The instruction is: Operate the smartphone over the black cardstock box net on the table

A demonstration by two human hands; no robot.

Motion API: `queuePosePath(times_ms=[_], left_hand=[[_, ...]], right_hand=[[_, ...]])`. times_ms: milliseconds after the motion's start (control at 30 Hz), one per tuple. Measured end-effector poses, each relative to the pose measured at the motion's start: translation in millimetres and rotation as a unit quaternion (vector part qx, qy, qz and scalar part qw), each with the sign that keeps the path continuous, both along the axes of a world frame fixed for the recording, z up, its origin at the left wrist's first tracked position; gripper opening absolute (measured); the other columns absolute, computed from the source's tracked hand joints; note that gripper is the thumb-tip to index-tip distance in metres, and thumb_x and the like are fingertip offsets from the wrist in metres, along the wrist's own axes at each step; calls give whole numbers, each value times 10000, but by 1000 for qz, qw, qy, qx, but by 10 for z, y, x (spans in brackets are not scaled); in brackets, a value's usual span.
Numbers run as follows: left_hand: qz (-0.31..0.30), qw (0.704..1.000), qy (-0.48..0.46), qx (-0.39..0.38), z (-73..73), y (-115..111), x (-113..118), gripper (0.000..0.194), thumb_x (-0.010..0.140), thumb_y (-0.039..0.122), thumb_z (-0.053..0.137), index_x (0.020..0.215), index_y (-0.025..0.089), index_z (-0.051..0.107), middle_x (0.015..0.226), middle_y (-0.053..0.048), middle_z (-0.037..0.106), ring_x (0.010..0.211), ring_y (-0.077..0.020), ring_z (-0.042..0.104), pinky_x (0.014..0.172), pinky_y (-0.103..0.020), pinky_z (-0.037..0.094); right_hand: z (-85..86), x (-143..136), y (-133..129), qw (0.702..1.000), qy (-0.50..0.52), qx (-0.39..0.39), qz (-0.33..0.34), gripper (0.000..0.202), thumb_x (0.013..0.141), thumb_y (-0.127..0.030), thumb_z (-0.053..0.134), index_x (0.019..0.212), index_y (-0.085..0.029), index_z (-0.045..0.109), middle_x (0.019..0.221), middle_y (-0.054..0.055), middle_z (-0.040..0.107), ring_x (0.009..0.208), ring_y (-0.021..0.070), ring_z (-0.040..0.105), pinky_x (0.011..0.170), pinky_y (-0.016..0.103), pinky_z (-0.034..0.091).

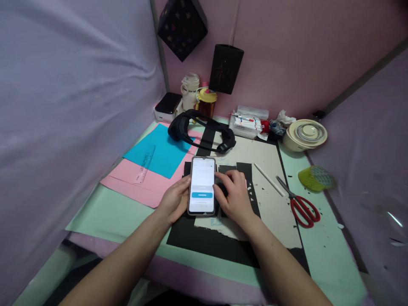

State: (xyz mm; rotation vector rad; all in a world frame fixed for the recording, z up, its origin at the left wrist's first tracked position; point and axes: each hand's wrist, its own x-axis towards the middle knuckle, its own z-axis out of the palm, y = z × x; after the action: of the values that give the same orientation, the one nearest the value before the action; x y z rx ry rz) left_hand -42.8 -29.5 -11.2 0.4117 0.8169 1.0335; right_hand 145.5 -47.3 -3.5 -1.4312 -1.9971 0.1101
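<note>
A smartphone point(201, 180) with a lit white screen and a blue button near its lower part is held over the middle of the table. My left hand point(177, 199) grips its left edge, with part of the fingers hidden behind it. On the other side, my right hand point(235, 193) has thumb and index finger at the phone's right edge, the remaining fingers curled. Beneath both hands lie black paper pieces point(244, 170), some with small triangular cutouts, on a pale board point(270, 216) over a larger black sheet point(210, 244).
Beyond the phone lies a black headset point(180, 127). Red-handled scissors point(304, 208), a white pen point(269, 179) and a green tape roll point(314, 178) lie right. Blue paper point(162, 155), pink paper point(140, 193) and a clear ruler point(145, 163) lie left. Black paper lanterns point(226, 68) hang above the back.
</note>
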Motion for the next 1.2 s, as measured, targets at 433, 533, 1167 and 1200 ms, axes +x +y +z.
queuePosePath(times_ms=[433,533,1167,1200], left_hand=[[-2,1000,-10,-9,-5,15,-2,367,876,186,605,1237,122,628,1079,-116,735,1078,-285,665,914,-379,541],[0,1000,-7,-13,-7,14,0,358,884,183,590,1235,119,628,1054,-115,741,1076,-283,666,912,-379,542],[2,1000,-5,-11,23,12,7,375,897,181,573,1264,117,606,1075,-117,734,1064,-276,671,893,-368,555],[2,1000,-3,-13,28,11,8,375,898,181,572,1267,119,604,1078,-117,733,1061,-274,673,891,-368,556]], right_hand=[[10,-3,2,1000,1,-1,0,319,929,-336,513,1187,-190,632,980,104,533,893,248,462,806,424,436],[13,-4,2,1000,2,2,1,313,930,-330,513,1189,-198,631,976,103,531,889,247,463,803,426,436],[6,2,1,1000,-7,-2,0,330,936,-323,504,1196,-167,633,981,106,533,898,242,456,818,415,435],[7,2,4,1000,-9,-2,1,334,937,-324,504,1198,-161,634,981,107,532,899,242,456,817,412,435]])
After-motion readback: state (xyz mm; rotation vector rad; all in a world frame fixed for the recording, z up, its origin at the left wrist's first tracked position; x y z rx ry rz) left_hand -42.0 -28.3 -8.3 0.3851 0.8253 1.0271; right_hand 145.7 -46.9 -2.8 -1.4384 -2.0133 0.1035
